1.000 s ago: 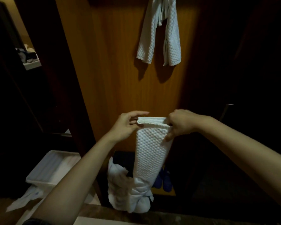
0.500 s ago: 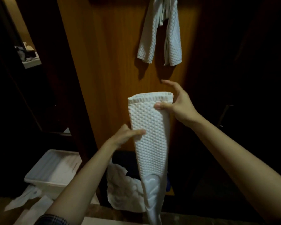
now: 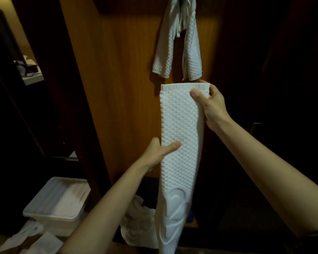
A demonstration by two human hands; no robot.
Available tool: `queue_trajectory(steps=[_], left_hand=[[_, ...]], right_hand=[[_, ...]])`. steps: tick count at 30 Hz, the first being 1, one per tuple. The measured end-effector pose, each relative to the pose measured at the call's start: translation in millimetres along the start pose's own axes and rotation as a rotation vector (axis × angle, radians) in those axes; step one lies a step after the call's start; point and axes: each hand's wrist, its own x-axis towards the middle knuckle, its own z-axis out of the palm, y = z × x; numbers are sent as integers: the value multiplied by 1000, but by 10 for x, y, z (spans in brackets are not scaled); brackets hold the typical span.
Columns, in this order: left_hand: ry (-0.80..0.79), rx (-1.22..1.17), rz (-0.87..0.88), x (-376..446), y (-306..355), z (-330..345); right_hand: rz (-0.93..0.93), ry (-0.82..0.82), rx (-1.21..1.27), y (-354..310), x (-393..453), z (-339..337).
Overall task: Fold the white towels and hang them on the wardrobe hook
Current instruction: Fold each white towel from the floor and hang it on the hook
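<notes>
- The folded white towel (image 3: 180,143) hangs as a long narrow strip in front of the wardrobe panel (image 3: 121,88), just below the towel already hung (image 3: 178,44).
- Right hand (image 3: 212,105) pinches its top right corner; left hand (image 3: 160,152) grips the left edge midway.
- It looks soft, limp and light (waffle weave, unlikely to slip); holding near the top hem seems best.
- No readable writing; an embossed emblem near the bottom is unclear.

We see the right hand (image 3: 212,105) raised at centre-right, pinching; the left hand (image 3: 159,153) lower at centre, apparently gripping.
</notes>
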Motion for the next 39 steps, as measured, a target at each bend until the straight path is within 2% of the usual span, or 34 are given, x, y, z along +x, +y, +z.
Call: queue_trajectory(steps=[3, 5, 8, 10, 13, 15, 18, 21, 24, 26, 27, 29, 30, 31, 33, 35, 37, 39], left_hand=[[90, 137, 57, 54, 72, 145], [216, 193, 116, 98, 117, 258], [393, 122, 115, 206, 241, 341], [439, 38, 45, 276, 383, 364], [444, -41, -48, 370, 564, 407], [414, -84, -95, 414, 648, 431], [350, -21, -116, 433, 738, 481], [145, 17, -136, 362, 919, 531], [-142, 216, -198, 313, 1054, 349], [-190, 340, -93, 304, 991, 144], [-117, 351, 10, 306, 909, 47], [192, 292, 194, 285, 638, -99], [298, 239, 185, 251, 505, -146], [294, 172, 104, 225, 369, -189], [76, -50, -95, 170, 167, -203], [-77, -245, -188, 89, 91, -217], [-226, -307, -185, 37, 97, -231], [-357, -318, -158, -12, 149, -202]], right_hand=[[81, 59, -264, 85, 16, -27], [125, 123, -455, 210, -115, -59], [108, 168, -574, 538, -544, -123], [99, 113, -583, 782, -838, -133], [122, -63, -574, 993, -1097, -59], [88, -109, -551, 997, -1106, 38], [28, -10, -542, 875, -967, 138], [-85, 57, -587, 791, -832, 126], [-79, -64, -552, 726, -709, 45], [16, -126, -348, 698, -640, -53], [82, -134, -225, 675, -610, -103], [173, -139, -50, 609, -551, -186], [199, -150, 5, 571, -525, -217], [221, -172, 58, 526, -509, -228], [268, -236, 153, 446, -495, -218], [308, -308, 187, 373, -495, -193], [301, -361, 194, 309, -483, -164], [258, -340, 181, 270, -462, -124]])
